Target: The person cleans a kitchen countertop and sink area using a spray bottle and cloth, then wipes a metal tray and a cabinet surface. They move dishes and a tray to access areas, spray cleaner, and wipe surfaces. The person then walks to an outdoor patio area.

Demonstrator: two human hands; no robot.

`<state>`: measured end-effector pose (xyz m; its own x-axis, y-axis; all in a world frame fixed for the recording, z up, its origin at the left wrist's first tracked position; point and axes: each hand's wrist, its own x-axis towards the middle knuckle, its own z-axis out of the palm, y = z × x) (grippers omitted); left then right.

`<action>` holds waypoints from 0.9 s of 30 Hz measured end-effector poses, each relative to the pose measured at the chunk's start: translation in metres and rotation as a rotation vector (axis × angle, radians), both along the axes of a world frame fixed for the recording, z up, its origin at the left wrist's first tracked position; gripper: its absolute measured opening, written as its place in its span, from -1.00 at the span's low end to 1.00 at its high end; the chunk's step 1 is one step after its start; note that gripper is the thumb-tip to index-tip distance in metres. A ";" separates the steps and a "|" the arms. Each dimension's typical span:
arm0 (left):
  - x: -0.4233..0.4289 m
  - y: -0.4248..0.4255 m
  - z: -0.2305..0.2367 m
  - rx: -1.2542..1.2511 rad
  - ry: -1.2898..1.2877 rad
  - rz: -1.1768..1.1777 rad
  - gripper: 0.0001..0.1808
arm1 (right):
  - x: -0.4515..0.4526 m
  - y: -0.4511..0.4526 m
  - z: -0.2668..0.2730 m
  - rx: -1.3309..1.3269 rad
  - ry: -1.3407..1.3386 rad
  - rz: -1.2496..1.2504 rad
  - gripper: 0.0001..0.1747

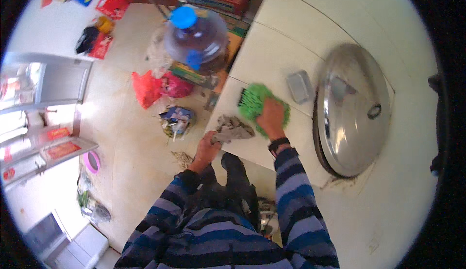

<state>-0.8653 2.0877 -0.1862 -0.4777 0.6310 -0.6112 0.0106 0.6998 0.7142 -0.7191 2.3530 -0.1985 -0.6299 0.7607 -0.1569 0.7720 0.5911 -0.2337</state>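
A fluffy green microfibre cleaning mitt (255,99) lies against the cream tiled counter (276,56). My right hand (272,118) is on its near right part, fingers curled into the pile and partly hidden. At the counter's front left corner, my left hand (208,149) grips the end of a crumpled grey-brown cloth (235,129), whose rest spreads on the tiles just left of the mitt. Beyond the mitt stands a clear plastic tray (300,86). To the right, a large domed metal wok lid (353,112) with a ring handle covers part of the counter.
A big water bottle with a blue cap (183,17) stands beside the counter's left edge, among cardboard boxes. Red plastic bags (145,87) and an open bag of rubbish (177,121) are on the floor. A wall borders the counter on the right.
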 end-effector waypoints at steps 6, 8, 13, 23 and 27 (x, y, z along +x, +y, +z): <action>0.006 0.001 0.029 0.102 -0.147 0.036 -0.49 | 0.089 -0.045 0.012 -0.208 0.080 -0.211 -0.52; 0.007 -0.002 0.040 0.151 -0.115 -0.007 -0.49 | 0.138 -0.058 0.018 -0.454 0.245 -0.280 -0.49; 0.014 -0.014 0.045 0.235 -0.069 -0.009 -0.46 | 0.211 -0.107 0.022 -1.055 0.657 -0.718 -0.41; 0.016 -0.041 -0.026 0.141 -0.053 0.000 -0.41 | 0.067 -0.134 0.129 -1.367 0.762 -0.437 -0.26; 0.022 -0.057 -0.067 0.306 -0.027 -0.100 -0.55 | -0.015 -0.138 0.165 -1.159 0.531 -0.076 -0.28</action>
